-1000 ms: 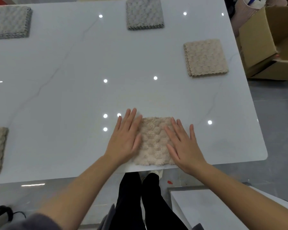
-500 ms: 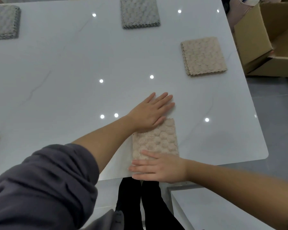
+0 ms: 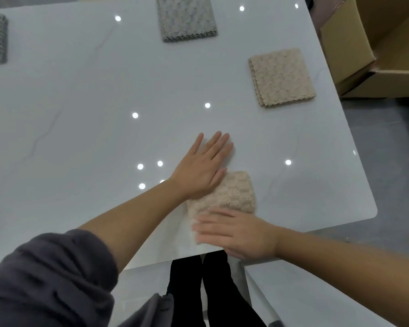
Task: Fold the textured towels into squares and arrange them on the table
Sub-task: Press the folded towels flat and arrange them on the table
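The folded beige towel lies near the table's front edge, the left hand flat and open-fingered across its far corner, the right hand spread flat, grasping nothing, on its near edge. Even pressure from both palms should square it. Compared with half a second ago, the right hand blurs and the towel's near side looks skewed.

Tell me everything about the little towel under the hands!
The towel is beige and bumpy, like soft fluffy bubbles. It is folded into a small thick square and lies flat near the front edge of the white table. The left hand lies flat over its far left corner, fingers reaching past it onto the table. The right hand, blurry, covers its near edge, so that part is hidden.
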Available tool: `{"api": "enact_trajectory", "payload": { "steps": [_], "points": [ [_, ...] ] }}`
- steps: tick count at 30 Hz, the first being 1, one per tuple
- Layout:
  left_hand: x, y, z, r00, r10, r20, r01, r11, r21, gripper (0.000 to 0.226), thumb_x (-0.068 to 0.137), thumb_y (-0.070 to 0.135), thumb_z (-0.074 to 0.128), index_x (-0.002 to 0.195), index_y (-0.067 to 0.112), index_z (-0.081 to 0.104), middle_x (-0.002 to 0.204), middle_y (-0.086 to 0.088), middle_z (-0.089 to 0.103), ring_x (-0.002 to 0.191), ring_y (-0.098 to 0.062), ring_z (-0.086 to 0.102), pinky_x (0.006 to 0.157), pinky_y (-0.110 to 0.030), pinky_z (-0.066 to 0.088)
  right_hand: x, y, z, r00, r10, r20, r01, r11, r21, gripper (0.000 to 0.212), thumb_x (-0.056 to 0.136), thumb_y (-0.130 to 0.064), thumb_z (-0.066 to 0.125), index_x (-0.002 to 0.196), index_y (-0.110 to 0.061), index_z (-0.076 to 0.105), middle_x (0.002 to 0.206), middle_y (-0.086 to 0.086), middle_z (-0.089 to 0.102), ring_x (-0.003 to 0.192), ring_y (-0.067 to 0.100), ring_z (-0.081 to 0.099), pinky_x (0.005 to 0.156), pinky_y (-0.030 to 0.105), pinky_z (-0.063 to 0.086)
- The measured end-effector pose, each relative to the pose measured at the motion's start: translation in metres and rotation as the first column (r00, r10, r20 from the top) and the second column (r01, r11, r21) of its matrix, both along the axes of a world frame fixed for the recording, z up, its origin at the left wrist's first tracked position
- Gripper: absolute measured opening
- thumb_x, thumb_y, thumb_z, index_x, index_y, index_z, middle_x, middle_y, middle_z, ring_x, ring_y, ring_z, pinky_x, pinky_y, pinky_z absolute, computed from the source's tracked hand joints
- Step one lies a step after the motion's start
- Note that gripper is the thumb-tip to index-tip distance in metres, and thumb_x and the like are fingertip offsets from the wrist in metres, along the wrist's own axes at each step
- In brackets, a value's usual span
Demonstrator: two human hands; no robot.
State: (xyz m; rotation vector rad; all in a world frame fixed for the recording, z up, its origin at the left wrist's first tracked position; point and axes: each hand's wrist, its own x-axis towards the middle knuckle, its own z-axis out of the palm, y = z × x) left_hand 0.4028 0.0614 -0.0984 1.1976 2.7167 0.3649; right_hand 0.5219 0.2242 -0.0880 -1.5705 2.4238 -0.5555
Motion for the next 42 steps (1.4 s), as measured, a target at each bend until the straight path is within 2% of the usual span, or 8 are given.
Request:
{"api": "enact_trajectory", "payload": {
  "steps": [4,9,15,19,23,29,33,42],
  "points": [
    [0.033,-0.032,0.016,0.991,0.135,-0.017,-0.134,0.990,0.035,0.057,0.099,0.031,0.023,0.149,0.004,0.028,0.158,-0.013,0.020,0.147,-0.027,0.013,0.119,-0.050,0.007,0.005,0.023,0.010,0.911,-0.401,-0.096,0.407,0.912,0.050,0.049,0.089,-0.015,0.046,0.137,-0.009,0.050,0.146,0.009,0.046,0.140,0.025,0.036,0.112,0.046,0.028],
    [0.085,-0.038,0.004,0.991,0.132,0.030,-0.129,0.988,-0.090,0.070,0.098,0.049,0.027,0.151,0.003,0.019,0.160,-0.014,0.012,0.148,-0.028,0.008,0.117,-0.052,0.011,-0.004,0.018,-0.003,0.768,-0.625,-0.142,0.627,0.688,0.364,0.065,0.099,-0.038,0.026,0.153,-0.004,0.013,0.162,0.012,0.007,0.149,0.026,0.005,0.115,0.056,0.015],
    [0.088,-0.033,0.003,0.987,0.145,0.065,-0.125,0.962,-0.244,0.076,0.095,0.055,0.026,0.150,0.003,0.022,0.159,-0.014,0.015,0.147,-0.028,0.014,0.116,-0.054,0.010,-0.009,0.020,-0.004,0.800,-0.589,-0.116,0.574,0.694,0.436,0.067,0.099,-0.046,0.024,0.152,-0.007,0.019,0.161,0.010,0.013,0.149,0.024,0.009,0.113,0.060,0.013],
    [0.077,-0.021,0.017,0.976,0.207,0.065,-0.190,0.959,-0.211,0.072,0.094,0.053,0.030,0.143,0.001,0.039,0.153,-0.018,0.032,0.142,-0.031,0.030,0.114,-0.051,0.011,-0.026,0.043,0.007,0.820,-0.572,-0.020,0.539,0.761,0.362,0.061,0.101,-0.045,0.021,0.152,-0.012,0.023,0.161,0.004,0.015,0.149,0.018,0.008,0.116,0.053,0.007],
    [0.063,0.021,0.028,0.961,0.270,0.055,-0.256,0.949,-0.182,0.067,0.091,0.047,0.033,0.140,0.002,0.045,0.150,-0.019,0.037,0.139,-0.034,0.035,0.117,-0.050,0.017,-0.050,0.084,0.008,0.829,-0.558,0.017,0.530,0.796,0.292,0.052,0.100,-0.034,0.027,0.149,-0.015,0.033,0.158,0.004,0.025,0.148,0.019,0.017,0.116,0.046,0.017],
    [0.042,0.121,0.028,0.863,0.470,0.186,-0.411,0.867,-0.281,0.090,0.087,0.055,0.052,0.153,0.011,0.011,0.160,-0.017,-0.004,0.147,-0.036,-0.002,0.117,-0.050,0.004,-0.105,0.176,0.002,0.903,-0.428,-0.045,0.422,0.860,0.285,0.049,0.098,-0.030,0.031,0.145,-0.017,0.040,0.157,0.007,0.029,0.146,0.024,0.022,0.114,0.049,0.018],
    [0.031,0.187,0.031,0.712,0.649,0.269,-0.488,0.733,-0.475,0.115,0.079,0.070,0.054,0.146,0.025,-0.028,0.152,-0.014,-0.034,0.142,-0.044,-0.021,0.109,-0.065,0.014,-0.139,0.247,-0.006,0.937,-0.339,-0.081,0.348,0.897,0.273,0.048,0.096,-0.028,0.034,0.143,-0.022,0.042,0.155,0.007,0.033,0.144,0.026,0.028,0.113,0.050,0.021],
    [0.016,0.227,0.031,0.573,0.787,0.229,-0.530,0.569,-0.628,0.129,0.066,0.070,0.068,0.144,0.035,-0.028,0.150,-0.014,-0.036,0.139,-0.048,-0.022,0.102,-0.067,0.030,-0.187,0.316,-0.016,0.984,-0.111,-0.137,0.144,0.955,0.259,0.052,0.084,-0.023,0.039,0.135,-0.022,0.053,0.145,0.004,0.049,0.131,0.029,0.049,0.106,0.047,0.039]
  ]
}}
